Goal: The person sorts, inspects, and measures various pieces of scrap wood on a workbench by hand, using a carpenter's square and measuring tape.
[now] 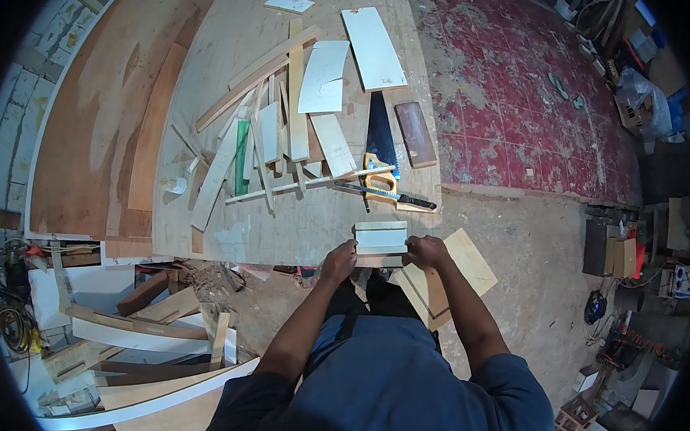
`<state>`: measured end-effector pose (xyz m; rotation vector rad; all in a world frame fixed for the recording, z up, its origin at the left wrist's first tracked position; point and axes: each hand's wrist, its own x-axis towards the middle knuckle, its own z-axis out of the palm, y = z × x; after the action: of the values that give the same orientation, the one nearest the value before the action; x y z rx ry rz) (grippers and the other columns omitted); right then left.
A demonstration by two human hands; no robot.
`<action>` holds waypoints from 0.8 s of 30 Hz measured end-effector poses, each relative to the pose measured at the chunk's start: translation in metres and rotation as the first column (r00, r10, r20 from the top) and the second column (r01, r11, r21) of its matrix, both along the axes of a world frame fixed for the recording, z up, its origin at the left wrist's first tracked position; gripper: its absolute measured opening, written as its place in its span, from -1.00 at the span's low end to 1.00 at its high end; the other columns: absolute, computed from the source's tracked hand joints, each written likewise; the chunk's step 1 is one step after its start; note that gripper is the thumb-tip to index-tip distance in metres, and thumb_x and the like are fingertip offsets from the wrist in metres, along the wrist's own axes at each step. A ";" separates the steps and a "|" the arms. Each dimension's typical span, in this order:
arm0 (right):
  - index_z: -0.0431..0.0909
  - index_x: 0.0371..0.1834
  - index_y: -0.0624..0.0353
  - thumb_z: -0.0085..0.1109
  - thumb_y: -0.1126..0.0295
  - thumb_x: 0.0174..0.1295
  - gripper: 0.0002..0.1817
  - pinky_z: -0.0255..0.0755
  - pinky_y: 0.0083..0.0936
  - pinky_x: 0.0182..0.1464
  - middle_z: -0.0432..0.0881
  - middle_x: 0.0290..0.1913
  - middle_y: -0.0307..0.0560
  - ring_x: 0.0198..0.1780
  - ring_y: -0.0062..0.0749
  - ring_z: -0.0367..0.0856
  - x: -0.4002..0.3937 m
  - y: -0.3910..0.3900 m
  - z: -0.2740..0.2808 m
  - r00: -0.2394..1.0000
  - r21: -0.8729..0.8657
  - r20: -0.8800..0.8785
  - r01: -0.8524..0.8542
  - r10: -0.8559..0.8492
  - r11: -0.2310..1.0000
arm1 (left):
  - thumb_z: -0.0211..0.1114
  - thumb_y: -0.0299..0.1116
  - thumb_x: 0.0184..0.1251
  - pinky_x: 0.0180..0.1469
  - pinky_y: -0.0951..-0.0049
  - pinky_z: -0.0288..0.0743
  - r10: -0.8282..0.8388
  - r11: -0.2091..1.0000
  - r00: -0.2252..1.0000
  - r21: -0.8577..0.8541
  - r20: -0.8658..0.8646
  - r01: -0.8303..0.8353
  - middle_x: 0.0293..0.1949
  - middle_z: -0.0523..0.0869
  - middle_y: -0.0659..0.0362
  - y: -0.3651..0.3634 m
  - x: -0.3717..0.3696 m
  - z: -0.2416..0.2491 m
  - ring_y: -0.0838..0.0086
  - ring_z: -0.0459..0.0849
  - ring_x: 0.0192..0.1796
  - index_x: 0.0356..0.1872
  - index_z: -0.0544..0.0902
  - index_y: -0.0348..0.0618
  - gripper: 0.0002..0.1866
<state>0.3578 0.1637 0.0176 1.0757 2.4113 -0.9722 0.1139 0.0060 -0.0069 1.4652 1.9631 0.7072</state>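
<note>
A small wooden piece [381, 238] with a white middle band and pale wooden strips lies at the near edge of the plywood table [283, 234]. My left hand [340, 261] grips its left end, with the fingers closed. On its right end my right hand [426, 252] is closed too. Just beyond it lie a handsaw [380, 139] with a yellow handle, a black-handled tool [414, 202] and a long thin strip [304, 184]. A brown block [416, 134] rests to the right of the saw.
White boards [373, 48], wood strips [297, 93] and a green piece [242, 154] lie across the table. Pale boards [470, 262] stand beside my right forearm. Offcuts [148, 335] are piled at the lower left. Boxes [619, 257] sit at the right.
</note>
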 end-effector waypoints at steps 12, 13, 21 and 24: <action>0.60 -0.04 0.01 0.25 0.06 0.06 -0.57 0.53 -0.24 0.03 0.72 -0.14 -0.11 -0.06 -0.13 0.67 0.002 -0.001 -0.004 0.999 0.001 -0.053 -0.008 0.008 1.000 | 0.33 -0.49 0.12 -0.15 0.25 0.59 0.103 0.992 0.982 -0.089 0.159 -0.089 -0.29 0.73 0.00 0.000 -0.001 -0.003 0.15 0.74 -0.21 -0.13 0.57 -0.20 -0.74; 0.61 -0.05 0.01 0.25 0.05 0.06 -0.58 0.53 -0.23 0.04 0.72 -0.13 -0.11 -0.05 -0.13 0.67 0.003 -0.002 -0.005 0.998 0.012 -0.055 0.001 0.000 1.000 | 0.33 -0.49 0.12 -0.15 0.25 0.59 0.102 0.992 0.982 -0.085 0.156 -0.090 -0.29 0.73 0.00 0.001 -0.001 -0.001 0.15 0.74 -0.21 -0.13 0.57 -0.20 -0.74; 0.61 -0.12 -0.01 0.20 -0.04 0.11 -0.59 0.52 -0.19 0.01 0.71 -0.20 -0.01 -0.08 -0.08 0.67 0.012 0.007 0.001 0.999 0.056 0.043 0.000 -0.002 0.998 | 0.38 -0.51 0.09 -0.21 0.39 0.62 0.136 0.988 0.957 -0.105 0.255 -0.113 -0.30 0.74 0.02 -0.001 -0.004 -0.003 0.33 0.76 -0.26 -0.14 0.56 -0.26 -0.71; 0.61 -0.14 -0.03 0.20 -0.06 0.12 -0.59 0.53 -0.19 -0.02 0.71 -0.26 0.04 -0.13 -0.07 0.68 0.021 0.017 0.009 0.995 0.109 0.069 0.071 -0.078 0.992 | 0.38 -0.51 0.09 -0.20 0.39 0.62 0.119 0.991 0.954 -0.087 0.274 -0.098 -0.26 0.73 0.01 -0.002 -0.009 0.000 0.32 0.75 -0.27 -0.11 0.57 -0.27 -0.69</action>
<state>0.3793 0.1811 0.0263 1.2247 2.4019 -0.8205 0.1053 0.0041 -0.0071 1.1517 1.8395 0.8334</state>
